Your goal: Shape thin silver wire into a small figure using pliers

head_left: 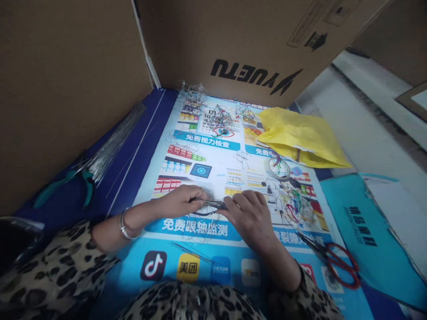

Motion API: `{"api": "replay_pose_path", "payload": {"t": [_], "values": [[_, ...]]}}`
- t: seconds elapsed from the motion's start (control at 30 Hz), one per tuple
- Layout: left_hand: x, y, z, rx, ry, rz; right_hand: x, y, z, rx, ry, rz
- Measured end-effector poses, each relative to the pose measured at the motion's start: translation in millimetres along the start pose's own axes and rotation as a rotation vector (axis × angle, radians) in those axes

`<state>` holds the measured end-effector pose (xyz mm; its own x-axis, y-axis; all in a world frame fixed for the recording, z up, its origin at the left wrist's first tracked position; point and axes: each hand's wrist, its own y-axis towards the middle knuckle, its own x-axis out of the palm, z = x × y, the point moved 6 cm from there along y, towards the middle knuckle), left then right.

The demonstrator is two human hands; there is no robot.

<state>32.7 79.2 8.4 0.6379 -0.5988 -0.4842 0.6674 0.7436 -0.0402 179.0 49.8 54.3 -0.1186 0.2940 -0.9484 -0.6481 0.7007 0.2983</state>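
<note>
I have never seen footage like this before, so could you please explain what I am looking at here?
This is one picture from a camera worn on a person's head, looking down at their own two bare hands. The left hand and right hand together pinch a small dark tool or clip with thin wire; exactly what it is, I cannot tell. They work over a printed poster between cardboard walls. Around it lie a yellow bag, a tape roll, red-handled scissors, green-handled pliers, a bundle of straight wires and tangles of coloured wire.

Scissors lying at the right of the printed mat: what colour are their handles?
Red, seen clearly in the head view: the metal-bladed scissors lie right of the right hand.
</note>
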Motion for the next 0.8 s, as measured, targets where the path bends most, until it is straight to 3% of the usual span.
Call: {"api": "replay_pose_path", "payload": {"t": [0.8], "values": [[0.2, 1, 5, 0.042, 0.102, -0.034, 12, -2, -2, -0.003, 0.043, -0.037]]}}
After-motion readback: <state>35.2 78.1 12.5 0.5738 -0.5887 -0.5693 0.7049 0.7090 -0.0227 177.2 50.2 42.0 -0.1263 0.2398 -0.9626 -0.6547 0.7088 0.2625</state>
